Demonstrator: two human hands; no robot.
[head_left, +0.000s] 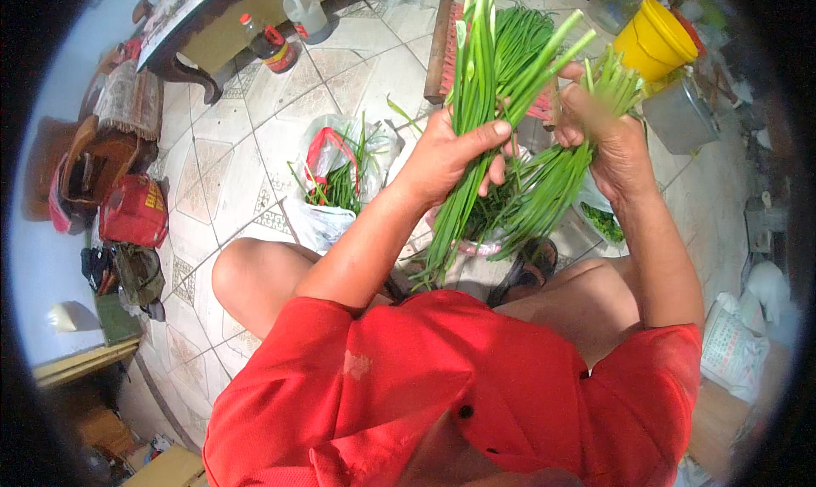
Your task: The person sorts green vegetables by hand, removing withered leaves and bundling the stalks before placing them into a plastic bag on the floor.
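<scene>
My left hand (446,152) is closed around a bunch of long flat green leaves, likely garlic chives (473,79), with pale stem ends pointing up and away. A few thicker stems splay from this bunch toward my right hand. In my right hand (615,146) is a second bunch of chives (551,197), its pale cut ends up and its leaf tips hanging down toward my left. Beyond both hands, more chives (524,37) lie on a low wooden stool with a red woven top (440,72). Below the bunches, a container holding dark greens (488,216) is partly hidden.
A white plastic bag (319,225) of green scraps sits left on the tiled floor. Another bag with leafy greens (602,222) lies by my right forearm. A dark sauce bottle (274,50) and a translucent jug (306,18) stand far left; a yellow bucket (656,37) is far right.
</scene>
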